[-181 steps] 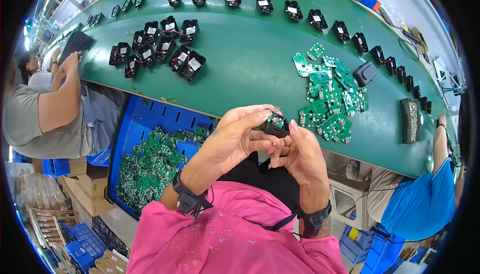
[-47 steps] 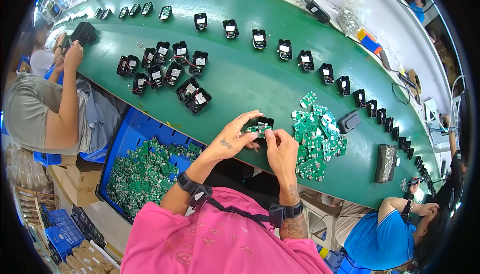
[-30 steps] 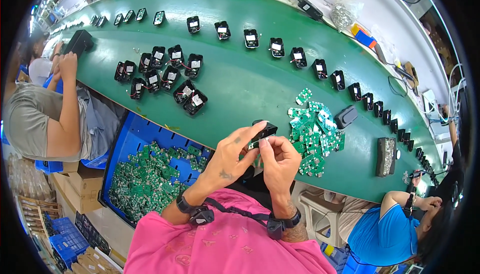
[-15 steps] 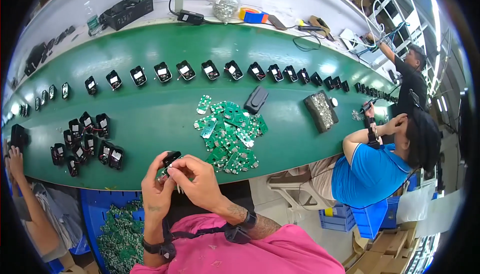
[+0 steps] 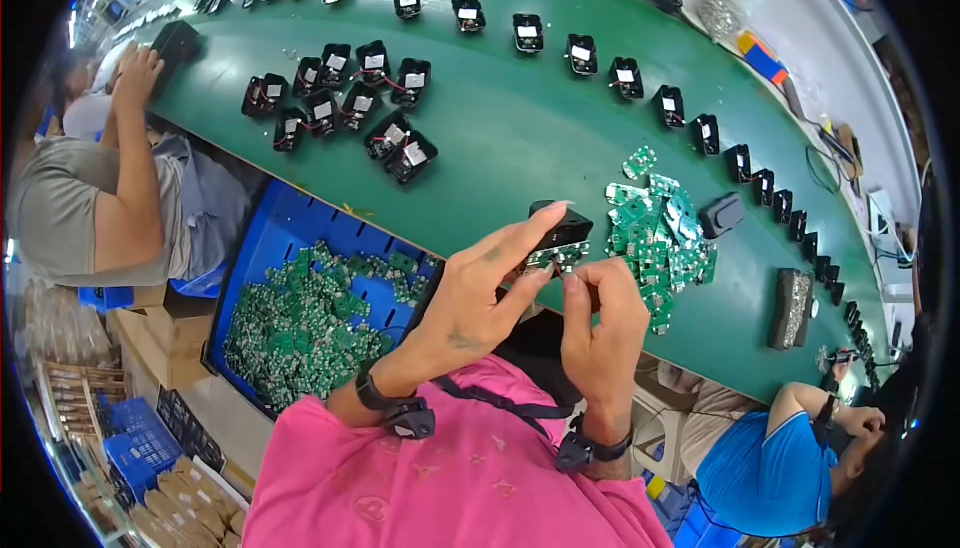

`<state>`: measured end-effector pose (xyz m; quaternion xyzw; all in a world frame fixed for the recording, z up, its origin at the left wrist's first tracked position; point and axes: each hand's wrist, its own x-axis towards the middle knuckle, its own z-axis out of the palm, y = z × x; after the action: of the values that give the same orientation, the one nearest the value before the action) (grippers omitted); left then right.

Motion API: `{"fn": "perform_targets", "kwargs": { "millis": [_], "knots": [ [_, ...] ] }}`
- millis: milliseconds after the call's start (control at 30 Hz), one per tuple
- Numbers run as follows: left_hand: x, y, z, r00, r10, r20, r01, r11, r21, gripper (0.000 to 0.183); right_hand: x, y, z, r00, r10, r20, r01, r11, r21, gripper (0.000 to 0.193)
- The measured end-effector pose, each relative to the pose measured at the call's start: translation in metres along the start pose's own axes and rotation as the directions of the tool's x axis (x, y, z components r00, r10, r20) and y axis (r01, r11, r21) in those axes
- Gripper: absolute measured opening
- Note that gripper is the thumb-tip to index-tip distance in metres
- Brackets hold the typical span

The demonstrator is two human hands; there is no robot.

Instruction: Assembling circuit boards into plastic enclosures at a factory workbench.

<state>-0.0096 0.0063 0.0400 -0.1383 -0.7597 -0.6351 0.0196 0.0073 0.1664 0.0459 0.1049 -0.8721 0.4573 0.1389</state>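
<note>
Between the fingers and thumb of my left hand (image 5: 490, 288) is a small black plastic housing (image 5: 566, 225), held above the bench's front edge. A green circuit board (image 5: 560, 256) shows at the housing's near side, just over the left thumb. My right hand (image 5: 606, 328) is pinched closed just below the board. What those fingertips hold is too small to make out. To the right of the housing lies a heap of green circuit boards (image 5: 655, 238) on the green bench (image 5: 500, 138).
Several open black housings (image 5: 410, 155) with red wires cluster left; more line the far side. Beyond the board heap are a closed black case (image 5: 722, 215) and a dark block (image 5: 791, 310). A blue bin (image 5: 262, 238) of boards stands below the bench. Co-workers sit on both sides.
The view has swung to the left, so the bench and my hands appear turned. My right fingers have shifted from across the housing to just below it, and the green board shows more plainly.
</note>
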Motion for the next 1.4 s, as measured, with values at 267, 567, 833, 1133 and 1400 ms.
{"fn": "perform_targets", "kwargs": {
  "millis": [267,567,833,1133,1400],
  "knots": [
    [-0.003,0.002,-0.007,0.991,0.125,0.046,-0.132,0.971,0.199,0.058,0.008,-0.008,-0.006,0.993,-0.041,0.114,0.047,0.998,-0.05,0.007],
    [-0.005,0.003,-0.008,0.967,0.158,0.2,-0.223,0.905,0.362,0.067,0.012,-0.007,-0.024,0.957,-0.026,0.289,0.05,0.996,-0.075,0.007],
    [-0.014,0.003,0.004,0.973,0.178,0.15,-0.228,0.849,0.476,0.062,0.005,-0.002,-0.015,0.97,0.022,0.241,-0.007,0.998,-0.062,0.005],
    [-0.01,-0.013,0.004,0.957,-0.266,0.119,0.29,0.911,-0.294,0.053,-0.002,0.015,-0.007,0.973,0.228,0.032,-0.228,0.974,0.006,0.01],
    [-0.023,-0.02,0.008,0.857,-0.39,0.337,0.514,0.605,-0.608,0.045,-0.034,0.04,-0.009,0.921,0.354,0.162,-0.386,0.889,0.247,0.016]
  ]
}}
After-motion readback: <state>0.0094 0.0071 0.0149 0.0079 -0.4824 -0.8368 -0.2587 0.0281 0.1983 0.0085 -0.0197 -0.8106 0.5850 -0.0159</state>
